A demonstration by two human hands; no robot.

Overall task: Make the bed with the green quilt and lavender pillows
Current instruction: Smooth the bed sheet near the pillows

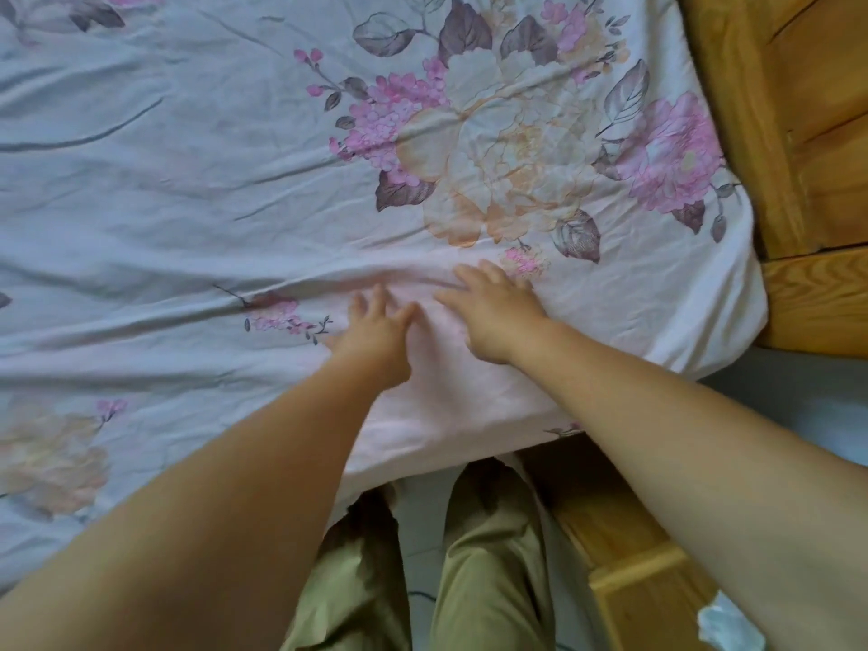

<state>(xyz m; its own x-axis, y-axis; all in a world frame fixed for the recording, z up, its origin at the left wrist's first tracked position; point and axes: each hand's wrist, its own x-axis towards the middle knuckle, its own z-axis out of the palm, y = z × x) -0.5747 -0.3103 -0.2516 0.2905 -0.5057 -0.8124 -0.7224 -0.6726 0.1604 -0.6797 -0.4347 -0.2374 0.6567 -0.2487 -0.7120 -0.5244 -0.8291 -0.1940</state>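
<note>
Hands lie side by side on the floral sheet point(235, 180), near the bed's near edge. The left hand point(375, 328) and right hand point(493, 312) both rest palm down with fingers spread and fairly straight, gripping nothing, their fingertips close together beside a long crease. The sheet covers the bed and drops over the near edge and the right corner. A wooden bed frame point(798, 133) borders the right side. No green quilt or lavender pillows show.
</note>
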